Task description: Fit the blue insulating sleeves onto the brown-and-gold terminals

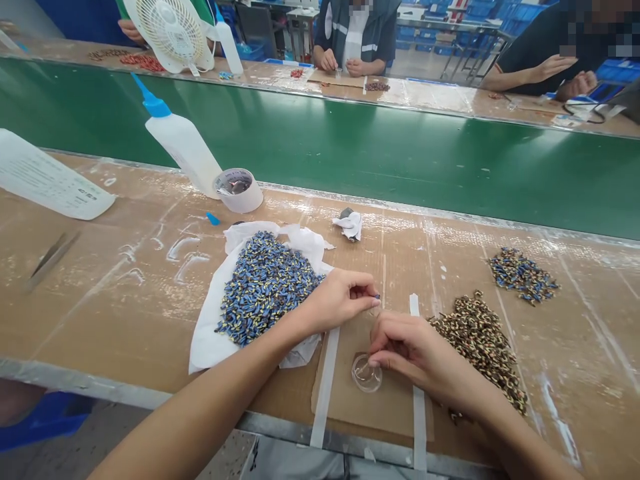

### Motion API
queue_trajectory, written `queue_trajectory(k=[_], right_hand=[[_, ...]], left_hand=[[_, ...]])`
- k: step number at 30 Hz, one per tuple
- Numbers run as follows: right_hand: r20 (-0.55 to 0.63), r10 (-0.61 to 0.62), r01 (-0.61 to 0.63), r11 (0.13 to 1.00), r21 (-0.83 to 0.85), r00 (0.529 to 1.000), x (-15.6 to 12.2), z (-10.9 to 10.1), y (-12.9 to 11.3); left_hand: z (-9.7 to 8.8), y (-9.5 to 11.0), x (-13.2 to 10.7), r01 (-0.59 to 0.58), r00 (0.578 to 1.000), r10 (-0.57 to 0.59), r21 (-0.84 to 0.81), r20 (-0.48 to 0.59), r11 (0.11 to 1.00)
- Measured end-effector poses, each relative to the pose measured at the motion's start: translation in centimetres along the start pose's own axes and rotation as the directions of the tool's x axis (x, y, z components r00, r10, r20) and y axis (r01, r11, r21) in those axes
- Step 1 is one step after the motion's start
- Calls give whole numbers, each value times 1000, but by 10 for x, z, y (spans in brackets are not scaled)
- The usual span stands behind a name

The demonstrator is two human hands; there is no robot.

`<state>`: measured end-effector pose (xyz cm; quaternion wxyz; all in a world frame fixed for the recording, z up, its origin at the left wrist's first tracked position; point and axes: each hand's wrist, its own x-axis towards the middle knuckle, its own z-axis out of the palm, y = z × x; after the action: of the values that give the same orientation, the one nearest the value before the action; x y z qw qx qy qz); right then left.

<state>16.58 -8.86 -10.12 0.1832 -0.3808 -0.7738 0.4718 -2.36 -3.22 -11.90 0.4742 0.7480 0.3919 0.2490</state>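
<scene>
My left hand [345, 299] is closed in a pinch, with a tiny dark-blue piece [377, 297] at its fingertips. Close by, my right hand [403, 340] also pinches; what lies between its fingers is too small to make out. Just below its thumb, a small clear round dish [367, 381] rests on a taped cardboard sheet [367, 412]. Left of my hands, a heap of small blue-and-yellow pieces [265, 287] lies on white paper [207, 340]. Beside my right wrist is a pile of small brown-and-cream curved pieces [483, 343].
A smaller blue-and-brown heap [523, 275] lies to the right. Behind stand a white squeeze bottle [185, 147], a tape roll [243, 193] and crumpled tissue [350, 225]. Tweezers [53, 257] lie left. Across the green belt [350, 147], people sit near a fan [170, 30].
</scene>
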Motion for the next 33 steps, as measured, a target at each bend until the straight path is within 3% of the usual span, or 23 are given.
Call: queue_trajectory(k=[12,19,23,27,33], right_hand=[[30,-160,162,986,-45,987,-3,14,-8],[-24,-229,226,970,-90,973,1,16,-1],[2,-195,194,978,-81,981,1,10,0],[-13,-128,129,989,74,992,2,6,-3],[-117,105,-67,954,294,987,0,-4,-6]], left_hand=[[0,1,0,-14,1000,15,-14,13,1000],[0,0,0,-11,1000,13,-63,25,998],[0,0,0,-2,1000,3,-69,23,998],[1,1,-1,9,1000,-8,-71,13,997],[3,5,-1,35,999,-35,-120,2,992]])
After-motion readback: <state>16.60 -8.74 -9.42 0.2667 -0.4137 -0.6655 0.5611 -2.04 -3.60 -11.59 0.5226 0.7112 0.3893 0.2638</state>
